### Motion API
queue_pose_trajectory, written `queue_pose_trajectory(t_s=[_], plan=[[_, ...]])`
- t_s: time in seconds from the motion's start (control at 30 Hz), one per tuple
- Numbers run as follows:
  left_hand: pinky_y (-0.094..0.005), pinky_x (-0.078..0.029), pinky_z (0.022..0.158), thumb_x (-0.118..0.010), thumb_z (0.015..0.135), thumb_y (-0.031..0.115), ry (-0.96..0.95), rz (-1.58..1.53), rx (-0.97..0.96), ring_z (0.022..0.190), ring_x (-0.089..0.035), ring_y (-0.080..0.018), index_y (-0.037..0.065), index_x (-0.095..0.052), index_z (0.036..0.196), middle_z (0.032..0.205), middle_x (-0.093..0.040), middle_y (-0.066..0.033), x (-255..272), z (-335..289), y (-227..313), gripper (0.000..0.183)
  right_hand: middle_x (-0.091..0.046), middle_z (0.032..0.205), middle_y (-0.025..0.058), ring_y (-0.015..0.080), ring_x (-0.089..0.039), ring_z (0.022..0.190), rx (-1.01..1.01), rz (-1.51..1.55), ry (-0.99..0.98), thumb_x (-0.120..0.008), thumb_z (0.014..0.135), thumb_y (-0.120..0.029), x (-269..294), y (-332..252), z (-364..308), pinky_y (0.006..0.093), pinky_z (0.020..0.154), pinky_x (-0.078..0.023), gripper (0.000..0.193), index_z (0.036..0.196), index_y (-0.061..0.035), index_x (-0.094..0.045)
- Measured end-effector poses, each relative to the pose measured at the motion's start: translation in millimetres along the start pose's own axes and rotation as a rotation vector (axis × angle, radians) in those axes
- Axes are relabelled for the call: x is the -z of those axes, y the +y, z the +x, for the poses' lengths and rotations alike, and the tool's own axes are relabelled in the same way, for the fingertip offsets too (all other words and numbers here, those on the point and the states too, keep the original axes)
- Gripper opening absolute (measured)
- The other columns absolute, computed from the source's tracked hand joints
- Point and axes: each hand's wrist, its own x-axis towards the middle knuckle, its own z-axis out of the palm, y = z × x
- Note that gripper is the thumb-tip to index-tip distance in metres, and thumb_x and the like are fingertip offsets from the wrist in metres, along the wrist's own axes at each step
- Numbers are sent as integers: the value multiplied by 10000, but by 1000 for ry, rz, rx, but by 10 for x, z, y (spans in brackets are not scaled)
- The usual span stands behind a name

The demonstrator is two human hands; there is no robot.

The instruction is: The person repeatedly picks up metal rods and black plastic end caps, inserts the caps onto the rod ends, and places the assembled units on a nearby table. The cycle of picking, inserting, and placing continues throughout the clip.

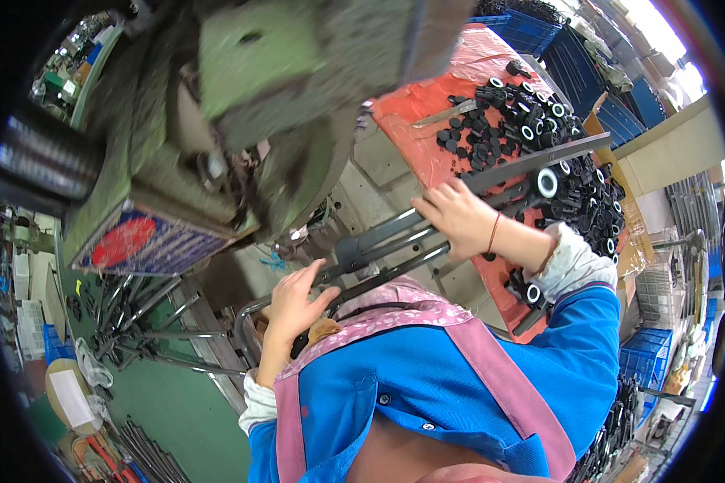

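A black tubular metal frame [388,233] slants across in front of my body, rising toward the right. My left hand [292,304] grips its lower left end, thumb and fingers around the tubing near a bent corner. Higher up, my right hand [459,216] is wrapped over the parallel tubes, palm down. Beyond the right hand, a flat dark bar [544,159] reaches over the table; whether it is joined to the frame I cannot tell. Just ahead of the frame stands a worn green press machine [258,72], its working area partly hidden.
A red-covered table [407,121] at right bears a heap of black plastic parts [532,121], some with white rings. Black tubes [149,310] lie piled on a green surface [169,402] at left. Blue crates [532,30] stand at far right.
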Motion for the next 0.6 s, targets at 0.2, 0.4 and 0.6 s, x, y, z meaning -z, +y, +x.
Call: queue_pose_trajectory(t_s=[0.2, 0.4, 0.6], plan=[[-459, -318, 1048, -793, 678, 451, 143, 266, -78, 1266, -419, -371, 44, -386, 1432, 1394, -448, -188, -146, 66, 80, 949, -534, 1149, 70, 244, -517, 1148, -12, -238, 124, -779, 531, -211, 19, 1304, 137, 509, 1027, -345, 846, 1303, -60, -468], [-472, -461, 862, -700, 821, 358, 149, 33, 222, 1060, -566, -422, 86, -171, 1526, 1281, -514, -247, -585, 358, 292, 922, -441, 1369, 46, 240, -438, 1303, -182, -285, 14, -871, 520, -151, -478, 2555, 489, 541, 966, -454, 1005, 1381, -115, -354], [-421, -488, 743, -571, 927, 215, 128, -57, 286, 837, -602, -348, 98, -18, 1542, 964, -587, -187, -897, 1026, 362, 835, -435, 1390, 46, 239, -427, 1318, -172, -162, 35, -891, 479, -116, -946, 3306, 890, 430, 889, -514, 1050, 1383, -153, -359]])
